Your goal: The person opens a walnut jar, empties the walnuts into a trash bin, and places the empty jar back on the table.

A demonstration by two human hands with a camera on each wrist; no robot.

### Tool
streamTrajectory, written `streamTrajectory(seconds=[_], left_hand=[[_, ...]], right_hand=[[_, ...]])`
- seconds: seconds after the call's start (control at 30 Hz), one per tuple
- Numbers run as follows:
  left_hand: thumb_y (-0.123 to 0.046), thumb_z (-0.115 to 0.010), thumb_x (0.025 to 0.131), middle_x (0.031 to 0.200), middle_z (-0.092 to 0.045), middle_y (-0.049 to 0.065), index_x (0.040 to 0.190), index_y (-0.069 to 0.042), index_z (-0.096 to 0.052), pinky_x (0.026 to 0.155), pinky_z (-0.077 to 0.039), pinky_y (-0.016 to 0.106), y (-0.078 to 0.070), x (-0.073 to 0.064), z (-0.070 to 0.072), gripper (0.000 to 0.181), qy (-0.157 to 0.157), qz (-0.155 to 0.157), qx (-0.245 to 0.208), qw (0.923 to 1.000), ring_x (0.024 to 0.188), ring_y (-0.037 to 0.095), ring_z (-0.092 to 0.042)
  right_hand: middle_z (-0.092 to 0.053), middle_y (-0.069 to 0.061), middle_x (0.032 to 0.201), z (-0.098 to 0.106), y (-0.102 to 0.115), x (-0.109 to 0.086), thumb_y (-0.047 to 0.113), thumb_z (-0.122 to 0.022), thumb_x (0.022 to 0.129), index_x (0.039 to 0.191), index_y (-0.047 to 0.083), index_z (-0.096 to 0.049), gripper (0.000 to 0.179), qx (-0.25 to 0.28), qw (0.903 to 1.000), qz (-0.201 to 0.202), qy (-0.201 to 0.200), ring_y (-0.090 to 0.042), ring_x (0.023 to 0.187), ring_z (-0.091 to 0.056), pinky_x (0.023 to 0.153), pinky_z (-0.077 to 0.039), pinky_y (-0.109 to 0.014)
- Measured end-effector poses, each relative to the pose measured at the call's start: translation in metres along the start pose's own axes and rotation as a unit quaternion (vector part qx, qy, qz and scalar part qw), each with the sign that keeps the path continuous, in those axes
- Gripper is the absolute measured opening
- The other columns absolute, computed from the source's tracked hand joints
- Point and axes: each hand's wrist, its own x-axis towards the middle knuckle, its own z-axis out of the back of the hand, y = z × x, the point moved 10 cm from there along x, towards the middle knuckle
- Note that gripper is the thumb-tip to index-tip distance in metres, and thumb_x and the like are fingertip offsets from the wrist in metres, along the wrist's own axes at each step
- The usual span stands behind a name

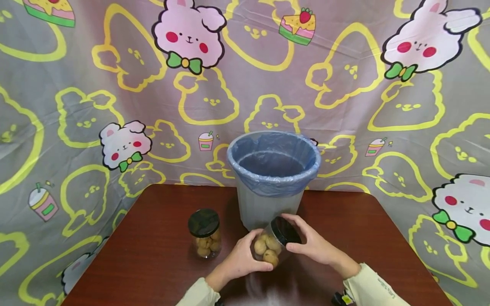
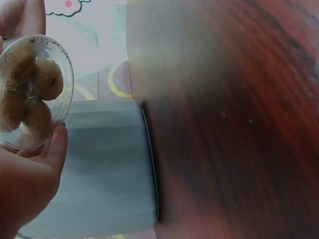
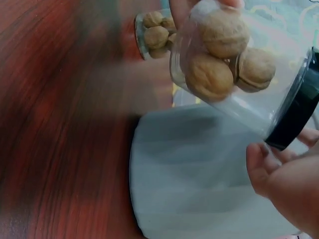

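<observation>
A clear jar with a black lid is held tilted above the table, the lid toward the upper right. Several walnuts show through its wall. My left hand grips the jar's lower part, thumb in front and fingers behind. Around the lid, my right hand has its thumb on the near side and its fingers on the far side. In the left wrist view the jar's round base faces the camera. A second lidded jar of walnuts stands upright to the left of my left hand.
Behind the held jar stands a grey bin lined with a blue plastic bag. The brown table carries the bin and the upright jar. A patterned cloth hangs around the back and sides.
</observation>
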Motion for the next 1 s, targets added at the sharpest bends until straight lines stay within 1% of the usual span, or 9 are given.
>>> streamTrajectory(seconds=[0.1,0.3,0.47,0.6,0.7,0.83,1.0], left_hand=[[-0.041,-0.084,0.065,0.112,-0.059,-0.006,0.132,-0.016,-0.047,0.087,-0.044,0.030,-0.0004,0.0007,0.0007,0.081,-0.002,0.001,-0.002,1.0000,0.097,0.009,-0.057],[-0.042,-0.085,0.064,0.110,-0.060,-0.006,0.132,-0.016,-0.047,0.087,-0.045,0.030,0.0010,0.0010,0.0020,0.081,-0.011,0.007,0.003,0.9999,0.096,0.009,-0.057],[-0.043,-0.084,0.065,0.112,-0.059,-0.006,0.133,-0.016,-0.046,0.086,-0.045,0.030,0.0006,0.0002,-0.0004,0.082,-0.005,0.007,0.000,1.0000,0.097,0.008,-0.057],[-0.043,-0.084,0.066,0.113,-0.059,-0.005,0.133,-0.015,-0.046,0.087,-0.045,0.030,-0.0007,-0.0003,-0.0009,0.082,-0.003,0.005,-0.003,1.0000,0.097,0.009,-0.057],[-0.043,-0.083,0.066,0.115,-0.058,-0.005,0.133,-0.013,-0.045,0.088,-0.045,0.029,-0.0005,-0.0007,-0.0010,0.083,0.002,0.007,0.000,1.0000,0.099,0.008,-0.057],[-0.043,-0.083,0.066,0.115,-0.057,-0.005,0.134,-0.014,-0.045,0.087,-0.045,0.029,-0.0010,-0.0014,-0.0021,0.083,0.012,0.007,-0.003,0.9999,0.099,0.008,-0.057],[-0.040,-0.084,0.066,0.113,-0.058,-0.006,0.133,-0.017,-0.045,0.086,-0.045,0.029,-0.0036,-0.0023,-0.0027,0.081,0.015,-0.002,-0.013,0.9998,0.097,0.008,-0.057]], right_hand=[[-0.042,-0.015,0.137,0.0023,-0.0009,0.0000,0.006,-0.065,0.086,0.141,0.003,-0.034,0.062,-0.021,0.9995,-0.005,-0.022,-0.024,0.123,-0.040,0.098,-0.032,-0.021],[-0.044,-0.018,0.134,0.0027,-0.0020,0.0008,0.007,-0.065,0.087,0.138,-0.001,-0.036,0.060,-0.024,0.9979,-0.027,-0.053,-0.029,0.122,-0.041,0.098,-0.034,-0.020],[-0.047,-0.017,0.131,0.0026,-0.0018,-0.0003,0.013,-0.068,0.086,0.137,-0.003,-0.037,0.061,-0.045,0.9946,-0.046,-0.081,-0.031,0.119,-0.044,0.096,-0.037,-0.023],[-0.051,-0.015,0.126,0.0035,-0.0018,-0.0006,0.014,-0.070,0.085,0.135,-0.002,-0.040,0.060,-0.058,0.9927,-0.049,-0.094,-0.030,0.115,-0.048,0.094,-0.040,-0.027],[-0.052,-0.012,0.125,0.0038,-0.0026,-0.0011,0.015,-0.071,0.084,0.134,0.001,-0.041,0.060,-0.064,0.9922,-0.051,-0.094,-0.027,0.116,-0.048,0.096,-0.038,-0.025],[-0.050,-0.010,0.128,0.0031,-0.0030,-0.0020,0.016,-0.072,0.083,0.136,0.005,-0.041,0.062,-0.064,0.9938,-0.047,-0.078,-0.025,0.119,-0.045,0.098,-0.035,-0.021],[-0.047,-0.010,0.133,0.0023,0.0003,-0.0031,0.014,-0.073,0.081,0.137,0.007,-0.039,0.066,-0.064,0.9965,-0.014,-0.051,-0.025,0.121,-0.043,0.099,-0.033,-0.021]])
